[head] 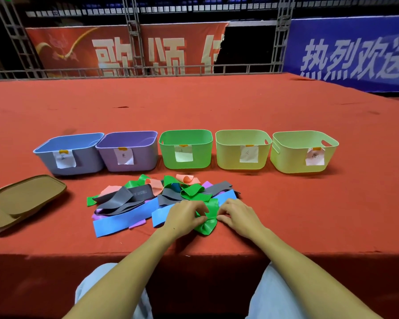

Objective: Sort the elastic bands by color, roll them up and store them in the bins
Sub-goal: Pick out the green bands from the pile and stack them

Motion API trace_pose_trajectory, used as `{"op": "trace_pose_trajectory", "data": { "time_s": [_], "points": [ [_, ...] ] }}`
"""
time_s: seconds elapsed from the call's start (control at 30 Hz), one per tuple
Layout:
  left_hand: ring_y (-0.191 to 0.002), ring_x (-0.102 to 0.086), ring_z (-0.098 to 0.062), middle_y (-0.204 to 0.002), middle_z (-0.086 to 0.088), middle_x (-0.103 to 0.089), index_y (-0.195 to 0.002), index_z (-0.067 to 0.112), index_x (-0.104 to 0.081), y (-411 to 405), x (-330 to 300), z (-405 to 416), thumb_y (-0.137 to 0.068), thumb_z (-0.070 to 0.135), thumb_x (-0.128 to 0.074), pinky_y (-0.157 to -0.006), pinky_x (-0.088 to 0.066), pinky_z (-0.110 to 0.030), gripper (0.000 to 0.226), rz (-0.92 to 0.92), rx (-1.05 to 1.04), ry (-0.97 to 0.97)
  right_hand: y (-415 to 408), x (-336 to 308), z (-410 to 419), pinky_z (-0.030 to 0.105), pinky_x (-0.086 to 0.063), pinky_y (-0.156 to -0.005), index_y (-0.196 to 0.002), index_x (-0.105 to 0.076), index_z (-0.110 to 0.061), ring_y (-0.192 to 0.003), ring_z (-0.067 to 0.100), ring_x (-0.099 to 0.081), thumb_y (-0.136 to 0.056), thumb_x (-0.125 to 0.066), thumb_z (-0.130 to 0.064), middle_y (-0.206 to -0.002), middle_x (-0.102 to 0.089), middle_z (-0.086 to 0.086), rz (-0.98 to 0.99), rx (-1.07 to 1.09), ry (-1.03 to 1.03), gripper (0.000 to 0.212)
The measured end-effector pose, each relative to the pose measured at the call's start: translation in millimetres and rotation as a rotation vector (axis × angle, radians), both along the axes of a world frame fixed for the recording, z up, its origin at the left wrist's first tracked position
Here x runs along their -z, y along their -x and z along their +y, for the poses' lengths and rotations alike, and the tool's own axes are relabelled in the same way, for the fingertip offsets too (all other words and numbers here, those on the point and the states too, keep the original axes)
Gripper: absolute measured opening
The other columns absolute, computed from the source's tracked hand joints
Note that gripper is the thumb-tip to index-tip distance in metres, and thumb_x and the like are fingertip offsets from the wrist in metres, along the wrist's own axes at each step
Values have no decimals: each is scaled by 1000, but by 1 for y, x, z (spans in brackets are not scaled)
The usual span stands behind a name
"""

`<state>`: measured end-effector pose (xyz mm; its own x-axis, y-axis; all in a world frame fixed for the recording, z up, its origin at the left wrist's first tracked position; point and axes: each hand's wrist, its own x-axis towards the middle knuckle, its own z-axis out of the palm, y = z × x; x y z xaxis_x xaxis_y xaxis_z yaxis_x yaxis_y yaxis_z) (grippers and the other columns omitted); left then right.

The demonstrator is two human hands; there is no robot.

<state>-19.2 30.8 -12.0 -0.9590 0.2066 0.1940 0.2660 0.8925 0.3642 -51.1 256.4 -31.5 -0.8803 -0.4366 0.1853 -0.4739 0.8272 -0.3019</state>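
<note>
A tangled pile of elastic bands (148, 199) in blue, grey, green, pink and purple lies on the red table, in front of a row of bins. Both my hands pinch one green band (207, 223) at the pile's near right edge. My left hand (182, 217) grips its left side and my right hand (236, 216) its right side. The bins stand in a line: blue bin (88, 157), purple bin (145, 157), green bin (203, 157), and two yellow-green bins (263, 160) (293, 162). Each carries a paper label.
A brown tray-like lid (21, 201) lies at the left, partly over the table edge area. The red table (217, 107) stretches far behind the bins. Its near edge runs just below my hands. Metal railing and banners stand at the back.
</note>
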Motion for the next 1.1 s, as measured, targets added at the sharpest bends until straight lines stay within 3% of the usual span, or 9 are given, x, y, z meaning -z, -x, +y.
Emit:
{"op": "trace_pose_trajectory", "data": {
  "time_s": [0.13, 0.27, 0.37, 0.53, 0.63, 0.73, 0.87, 0.97, 1.1],
  "points": [
    [-86, -62, -2, -97, 21, -75, -106, 37, -76, 9, 4, 0, -88, 54, -79, -68, -44, -26, 25, 4, 5, -46, 5, 1, 5, 32, -43, -80, -104, -76, -34, -110, 9, -53, -97, -69, -47, -109, -60, -14, -24, -14, 50, 16],
    [-85, -53, 2, -94, 21, -74, -104, 36, -78, 14, 3, -3, -86, 57, -80, -61, -33, -15, 28, 51, 33, -34, 11, -6, 9, 39, -54, -80, -96, -77, -36, -92, 4, -59, -93, -74, -47, -100, -60, -17, -74, -11, 190, 12],
    [-86, -50, 0, -86, 20, -65, -99, 37, -80, 17, -1, -4, -89, 56, -78, -61, -35, -22, 22, 115, 33, -37, 14, -14, 9, 44, -57, -82, -90, -71, -38, -89, 6, -64, -89, -63, -52, -99, -64, -15, -38, -13, 290, 16],
    [-83, -66, -7, -86, 18, -73, -87, 32, -78, 23, -34, -5, -91, 49, -76, -76, -56, -41, 17, 169, 74, -411, 12, -49, -4, 36, -50, -84, -94, -67, -28, -93, 10, -61, -96, -64, -35, -96, -67, -16, 96, -37, 491, 8],
    [-82, -73, -8, -85, 10, -78, -91, 22, -77, 23, -72, -3, -96, 29, -79, -74, -59, -38, 9, 186, 98, -652, 9, -82, -17, 35, -57, -86, -102, -66, -25, -96, 11, -70, -100, -68, -30, -100, -73, -11, 65, -40, 714, 6],
    [-75, -71, -11, -84, -3, -78, -97, 5, -73, 18, -113, -2, -101, 12, -73, -71, -57, -30, 9, 215, 153, -796, 1, -116, -33, 33, -60, -89, -112, -63, -21, -99, 11, -74, -98, -74, -18, -105, -77, -7, 49, -73, 939, 18],
    [-80, -75, -22, -88, -15, -78, -101, -1, -70, 2, -158, -3, -103, 6, -68, -76, -65, -41, 7, 246, 193, -883, -8, -152, -43, 37, -61, -86, -117, -65, -18, -98, 16, -76, -96, -78, -17, -105, -79, -3, 66, -89, 1052, 25],
    [-71, -73, -19, -79, -6, -75, -101, -1, -70, -9, -177, -4, -103, 4, -67, -65, -64, -39, 6, 252, 194, -953, -21, -170, -46, 45, -64, -74, -115, -65, -23, -93, 28, -78, -93, -81, -24, -105, -78, 4, 4, -104, 1142, 27],
    [-57, -66, -18, -69, -7, -69, -99, 0, -71, -12, -187, -7, -103, 6, -68, -52, -56, -29, 8, 189, 152, -1037, -30, -180, -54, 53, -62, -59, -118, -63, -14, -82, 41, -78, -95, -79, -19, -106, -75, 16, -52, -107, 1183, 28]
  ]
}}
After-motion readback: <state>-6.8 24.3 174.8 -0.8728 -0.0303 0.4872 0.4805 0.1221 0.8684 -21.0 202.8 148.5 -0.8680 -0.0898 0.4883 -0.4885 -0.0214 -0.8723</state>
